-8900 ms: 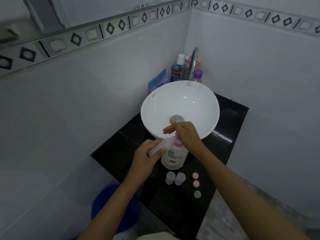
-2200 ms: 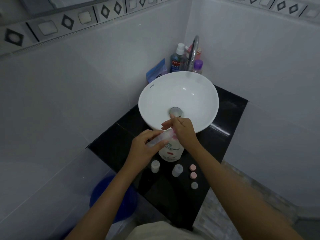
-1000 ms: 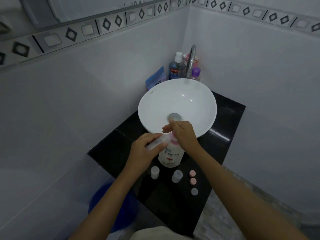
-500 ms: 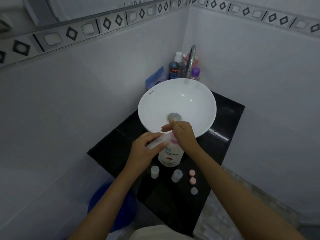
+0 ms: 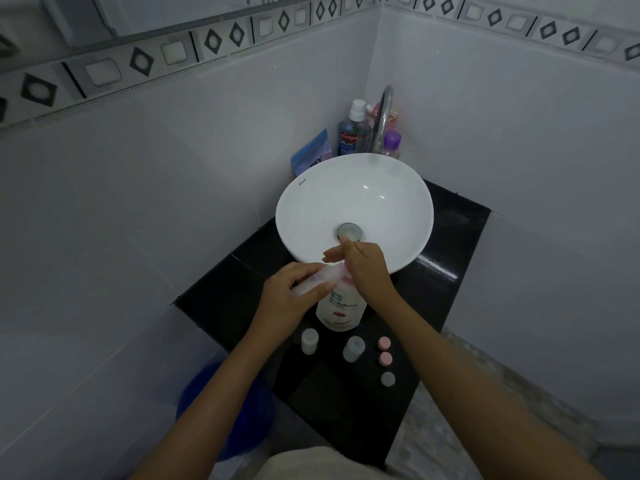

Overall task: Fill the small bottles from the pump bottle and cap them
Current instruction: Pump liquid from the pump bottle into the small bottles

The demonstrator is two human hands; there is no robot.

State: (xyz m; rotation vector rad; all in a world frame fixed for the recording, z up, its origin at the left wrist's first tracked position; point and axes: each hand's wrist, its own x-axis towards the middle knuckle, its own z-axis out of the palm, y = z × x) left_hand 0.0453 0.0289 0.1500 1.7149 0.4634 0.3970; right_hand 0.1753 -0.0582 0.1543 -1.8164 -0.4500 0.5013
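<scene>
A white pump bottle [image 5: 341,308] with a pink pump stands on the black counter [image 5: 221,299] in front of the sink. My left hand [image 5: 289,297] grips a small clear bottle [image 5: 317,277], tilted with its mouth at the pump's spout. My right hand [image 5: 363,266] presses down on the pump head with straight fingers; the pump head is hidden under it. Two more small bottles, one whitish [image 5: 309,341] and one clear [image 5: 354,348], stand uncapped near the counter's front. Beside them lie two pink caps [image 5: 384,342] [image 5: 385,358] and a grey cap [image 5: 388,379].
A white bowl sink [image 5: 374,188] with a curved tap [image 5: 384,112] fills the back of the counter. Toiletry bottles [image 5: 351,133] and a blue pouch [image 5: 310,155] crowd the tiled corner behind it. A blue bucket [image 5: 211,400] sits on the floor at lower left.
One small bottle was moved left on the counter between 8.9 and 2.2 s ago. Over the last second both hands have stayed at the pump with almost no movement.
</scene>
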